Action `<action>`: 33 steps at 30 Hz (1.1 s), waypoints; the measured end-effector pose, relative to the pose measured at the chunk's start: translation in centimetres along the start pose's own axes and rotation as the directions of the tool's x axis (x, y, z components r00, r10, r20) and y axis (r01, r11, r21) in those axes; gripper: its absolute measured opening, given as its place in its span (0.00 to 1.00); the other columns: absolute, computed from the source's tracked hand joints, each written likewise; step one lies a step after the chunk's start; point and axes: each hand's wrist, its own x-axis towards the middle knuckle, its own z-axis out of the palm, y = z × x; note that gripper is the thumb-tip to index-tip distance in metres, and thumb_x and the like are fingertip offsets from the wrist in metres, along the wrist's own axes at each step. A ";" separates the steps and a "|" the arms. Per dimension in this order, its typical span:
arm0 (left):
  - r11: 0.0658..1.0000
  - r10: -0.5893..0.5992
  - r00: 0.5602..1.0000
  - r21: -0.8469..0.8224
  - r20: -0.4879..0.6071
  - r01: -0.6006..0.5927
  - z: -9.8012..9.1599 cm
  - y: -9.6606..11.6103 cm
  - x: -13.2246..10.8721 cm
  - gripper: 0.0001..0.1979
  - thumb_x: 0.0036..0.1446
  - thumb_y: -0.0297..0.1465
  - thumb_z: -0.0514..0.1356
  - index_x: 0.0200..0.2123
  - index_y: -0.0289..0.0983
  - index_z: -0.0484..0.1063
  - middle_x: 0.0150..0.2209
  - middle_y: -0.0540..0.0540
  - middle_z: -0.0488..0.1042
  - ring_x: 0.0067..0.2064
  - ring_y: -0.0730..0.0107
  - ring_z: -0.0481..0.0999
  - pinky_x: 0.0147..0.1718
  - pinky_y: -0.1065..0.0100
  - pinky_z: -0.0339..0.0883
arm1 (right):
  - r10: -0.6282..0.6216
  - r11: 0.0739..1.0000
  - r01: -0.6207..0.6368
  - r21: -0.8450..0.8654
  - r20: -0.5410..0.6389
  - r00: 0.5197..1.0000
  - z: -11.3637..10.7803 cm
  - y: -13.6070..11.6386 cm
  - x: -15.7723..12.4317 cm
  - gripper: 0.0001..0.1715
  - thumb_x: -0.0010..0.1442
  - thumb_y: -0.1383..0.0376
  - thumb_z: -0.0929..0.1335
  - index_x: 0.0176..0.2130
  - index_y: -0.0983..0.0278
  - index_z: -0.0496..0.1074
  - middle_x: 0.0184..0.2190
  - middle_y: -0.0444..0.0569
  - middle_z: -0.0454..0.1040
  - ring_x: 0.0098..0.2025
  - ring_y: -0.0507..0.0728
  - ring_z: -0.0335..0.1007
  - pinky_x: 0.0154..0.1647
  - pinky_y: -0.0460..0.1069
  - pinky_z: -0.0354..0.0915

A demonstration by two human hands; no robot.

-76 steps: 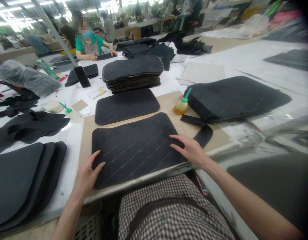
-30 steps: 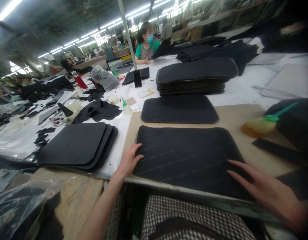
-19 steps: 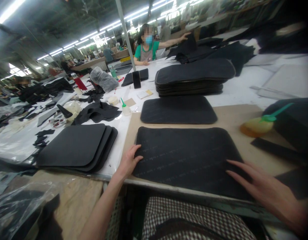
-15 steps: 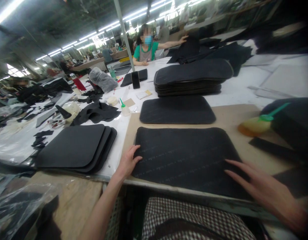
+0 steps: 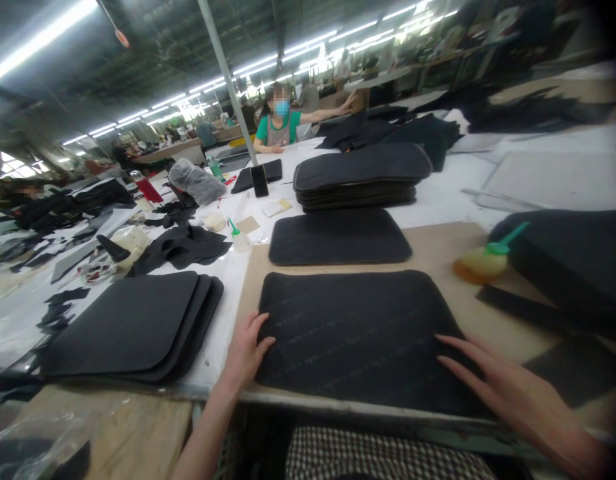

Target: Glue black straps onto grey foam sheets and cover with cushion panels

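Note:
A black rounded fabric panel (image 5: 355,330) with faint printed lines lies flat on a brown board (image 5: 438,243) at the table's near edge. My left hand (image 5: 245,350) rests open at the panel's left edge, thumb on the fabric. My right hand (image 5: 508,393) lies open on the panel's right near corner, fingers stretched flat. A second similar panel (image 5: 338,235) lies just beyond the first.
A stack of black panels (image 5: 361,175) stands behind, another pile (image 5: 131,323) to the left, a dark pile (image 5: 568,257) at right. A yellow glue bottle with green nozzle (image 5: 483,259) lies at right. A phone (image 5: 259,180) stands upright. A person in green (image 5: 278,127) works at the far end.
The view has swung left and tipped up slightly. Both my hands stay flat on the panel's two near corners. The far person has reached an arm out to the right.

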 end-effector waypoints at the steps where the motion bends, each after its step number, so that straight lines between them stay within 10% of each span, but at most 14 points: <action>1: 0.999 0.000 1.000 0.040 -0.026 0.001 0.0 0.1 -0.1 0.23 0.60 0.29 0.61 0.58 0.42 0.67 0.64 0.42 0.63 0.64 0.55 0.65 0.63 0.50 0.61 | 0.001 1.000 -0.001 -0.008 -0.005 1.000 0.1 0.1 0.0 0.38 0.62 0.37 0.56 0.58 0.54 0.72 0.61 0.56 0.69 0.59 0.69 0.70 0.56 0.62 0.70; 7: 0.945 0.080 0.973 0.327 -0.218 -0.004 1.7 4.3 -0.1 0.22 0.67 0.33 0.53 0.63 0.37 0.61 0.69 0.33 0.55 0.67 0.46 0.58 0.61 0.41 0.59 | -0.017 1.000 0.017 0.010 -0.055 0.998 1.2 0.8 -0.2 0.38 0.62 0.38 0.57 0.58 0.55 0.72 0.62 0.55 0.69 0.60 0.68 0.69 0.59 0.63 0.68; 15: 0.895 0.324 0.907 0.225 0.267 -0.386 7.1 11.4 3.2 0.35 0.66 0.51 0.48 0.69 0.39 0.52 0.72 0.40 0.49 0.72 0.53 0.48 0.67 0.44 0.51 | -0.022 1.000 0.023 0.021 -0.062 0.998 0.9 0.6 -0.1 0.35 0.63 0.40 0.58 0.57 0.54 0.73 0.61 0.54 0.70 0.57 0.68 0.73 0.55 0.63 0.72; 33: 0.843 0.291 0.936 0.408 0.199 -0.349 5.3 5.2 4.7 0.33 0.68 0.48 0.48 0.70 0.43 0.50 0.72 0.41 0.51 0.72 0.55 0.49 0.67 0.46 0.48 | -0.003 0.997 0.009 0.081 -0.069 0.998 0.3 0.2 -0.1 0.32 0.62 0.40 0.60 0.55 0.51 0.74 0.60 0.51 0.71 0.58 0.68 0.72 0.53 0.62 0.73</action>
